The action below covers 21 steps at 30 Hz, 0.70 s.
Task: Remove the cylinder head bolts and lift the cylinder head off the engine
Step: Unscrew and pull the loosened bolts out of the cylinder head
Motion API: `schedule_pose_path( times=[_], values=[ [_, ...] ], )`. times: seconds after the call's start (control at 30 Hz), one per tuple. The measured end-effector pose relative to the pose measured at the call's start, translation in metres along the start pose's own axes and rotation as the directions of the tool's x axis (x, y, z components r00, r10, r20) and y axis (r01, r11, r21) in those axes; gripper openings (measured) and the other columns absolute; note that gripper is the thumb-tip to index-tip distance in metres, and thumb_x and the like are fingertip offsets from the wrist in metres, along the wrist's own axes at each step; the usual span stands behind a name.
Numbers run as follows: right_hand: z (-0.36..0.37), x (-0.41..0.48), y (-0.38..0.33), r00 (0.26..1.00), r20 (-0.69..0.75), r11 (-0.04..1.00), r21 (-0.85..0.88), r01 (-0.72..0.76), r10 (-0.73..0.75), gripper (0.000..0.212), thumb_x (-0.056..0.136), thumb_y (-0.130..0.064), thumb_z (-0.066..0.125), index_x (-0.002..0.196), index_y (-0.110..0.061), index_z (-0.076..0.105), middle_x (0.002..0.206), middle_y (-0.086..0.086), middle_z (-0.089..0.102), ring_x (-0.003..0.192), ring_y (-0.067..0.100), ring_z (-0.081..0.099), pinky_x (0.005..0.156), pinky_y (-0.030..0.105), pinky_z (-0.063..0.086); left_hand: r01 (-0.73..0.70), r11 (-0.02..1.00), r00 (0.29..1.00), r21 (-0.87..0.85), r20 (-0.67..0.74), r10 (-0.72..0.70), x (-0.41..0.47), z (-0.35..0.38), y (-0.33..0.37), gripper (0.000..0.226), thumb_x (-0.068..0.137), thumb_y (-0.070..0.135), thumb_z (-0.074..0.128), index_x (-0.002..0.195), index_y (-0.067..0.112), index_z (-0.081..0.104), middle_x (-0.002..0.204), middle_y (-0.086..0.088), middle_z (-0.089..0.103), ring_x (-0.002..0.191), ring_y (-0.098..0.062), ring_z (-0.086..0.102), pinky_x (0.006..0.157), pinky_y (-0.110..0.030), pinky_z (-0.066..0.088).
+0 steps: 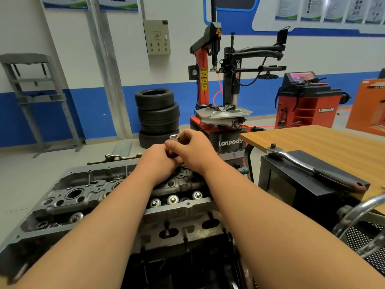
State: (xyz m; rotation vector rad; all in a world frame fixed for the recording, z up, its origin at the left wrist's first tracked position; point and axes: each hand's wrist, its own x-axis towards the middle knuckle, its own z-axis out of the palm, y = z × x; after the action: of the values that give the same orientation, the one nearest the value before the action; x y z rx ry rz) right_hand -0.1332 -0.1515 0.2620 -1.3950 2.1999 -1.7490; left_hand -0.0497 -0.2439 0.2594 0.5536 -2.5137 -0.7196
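– Behind the engine stands a workshop wall, white above and blue below, with stacked tyres (157,115) and a red tyre changer (225,90) in front of it.

– And the cylinder head?

– The cylinder head (68,184) sits on the engine, directly under my forearms, with the valve springs open to view. I judge it is not yet free.

– What are your hands doing?

– My right hand (193,149) pinches a chrome socket (173,137) between thumb and fingers, open end up, over the far end of the head. My left hand (160,159) presses close just below it. Its fingers are hidden, so I cannot tell if it grips something.

– Why two hands?

– Probably to keep the socket straight over a bolt. The bolt itself I cannot see.

– And the ratchet?

– The ratchet (302,163) lies on a black box (312,184) at my right, beside the wooden table (333,140), near enough to take when the socket is ready.
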Motion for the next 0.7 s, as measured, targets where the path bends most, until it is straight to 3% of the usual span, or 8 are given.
schedule_pose_path(
  times=[0.07,0.13,0.2,0.3,0.37,0.5,0.6,0.7],
  values=[
    [-0.0005,-0.0011,-0.0006,0.999,0.033,0.999,-0.003,0.032,-0.032,0.012,0.089,-0.030,0.062,0.093,-0.019,0.064,0.090,-0.005,0.062,0.076,0.005,0.055,0.069,0.023,0.045,-0.014,0.995,0.999,-0.097,0.047,0.018,-0.0035,-0.0038,-0.0022,0.021,0.084,0.021,0.066,0.071,0.037,0.061,0.061,0.016,0.065,0.062,-0.001,0.061,0.053,-0.021,0.036],
    [0.0014,-0.0012,0.0004,0.998,0.046,0.999,-0.011,0.033,-0.033,0.022,0.091,-0.032,0.058,0.107,-0.018,0.063,0.104,-0.004,0.059,0.082,0.003,0.051,0.074,0.023,0.042,-0.012,0.990,0.998,-0.139,0.064,0.021,-0.0038,-0.0062,-0.0039,0.024,0.086,0.021,0.065,0.068,0.037,0.062,0.060,0.025,0.064,0.061,0.006,0.060,0.054,-0.022,0.037],
    [0.0036,-0.0014,0.0000,1.000,0.024,1.000,-0.012,0.004,-0.003,0.022,0.087,-0.040,0.062,0.098,-0.022,0.060,0.101,-0.006,0.059,0.079,0.000,0.051,0.066,0.018,0.038,0.014,0.995,0.999,-0.097,0.038,-0.010,-0.0014,-0.0049,-0.0028,0.019,0.086,0.022,0.064,0.070,0.032,0.063,0.059,0.013,0.065,0.060,-0.004,0.060,0.053,-0.024,0.037],
    [0.0042,0.0001,0.0000,0.999,-0.014,0.999,-0.031,-0.036,0.036,0.028,0.084,-0.043,0.066,0.078,-0.021,0.050,0.078,-0.005,0.060,0.067,0.006,0.051,0.058,0.022,0.037,0.048,0.999,0.999,0.001,-0.012,-0.048,0.0018,-0.0004,0.0003,0.010,0.084,0.023,0.065,0.075,0.021,0.064,0.067,0.001,0.063,0.065,-0.013,0.057,0.053,-0.027,0.037],
    [0.0034,0.0013,0.0007,1.000,-0.016,0.998,-0.057,-0.001,0.001,0.022,0.089,-0.038,0.061,0.084,-0.017,0.055,0.080,-0.003,0.059,0.071,0.008,0.052,0.062,0.025,0.040,0.054,0.996,0.998,-0.075,0.024,-0.052,0.0011,-0.0005,-0.0019,0.007,0.084,0.024,0.066,0.079,0.019,0.067,0.072,0.000,0.066,0.069,-0.014,0.060,0.057,-0.027,0.041],
    [0.0032,0.0008,-0.0007,1.000,0.021,0.998,0.055,0.011,-0.012,0.018,0.095,-0.029,0.049,0.105,-0.019,0.061,0.103,0.001,0.060,0.095,0.014,0.056,0.081,0.030,0.046,0.024,0.979,0.996,-0.204,0.086,-0.007,-0.0024,-0.0056,-0.0067,0.006,0.085,0.028,0.067,0.085,0.034,0.071,0.071,0.013,0.070,0.070,-0.003,0.063,0.061,-0.022,0.042],
    [0.0055,0.0009,0.0002,0.998,0.034,0.997,0.052,-0.054,0.052,0.028,0.088,-0.042,0.058,0.105,-0.020,0.056,0.096,-0.005,0.062,0.087,0.011,0.058,0.068,0.024,0.044,0.043,0.996,0.999,-0.074,-0.014,-0.044,0.0025,-0.0013,-0.0038,0.016,0.083,0.022,0.067,0.068,0.027,0.064,0.061,0.007,0.064,0.063,-0.011,0.059,0.053,-0.025,0.037],
    [0.0044,0.0013,0.0010,1.000,0.002,1.000,0.009,-0.009,0.009,0.019,0.087,-0.039,0.063,0.090,-0.021,0.058,0.082,-0.008,0.063,0.074,0.006,0.058,0.061,0.021,0.043,0.048,0.998,0.999,-0.031,-0.024,-0.049,0.0031,0.0008,-0.0018,0.014,0.082,0.020,0.065,0.069,0.026,0.061,0.065,0.006,0.063,0.065,-0.011,0.057,0.052,-0.025,0.035]
  ],
)
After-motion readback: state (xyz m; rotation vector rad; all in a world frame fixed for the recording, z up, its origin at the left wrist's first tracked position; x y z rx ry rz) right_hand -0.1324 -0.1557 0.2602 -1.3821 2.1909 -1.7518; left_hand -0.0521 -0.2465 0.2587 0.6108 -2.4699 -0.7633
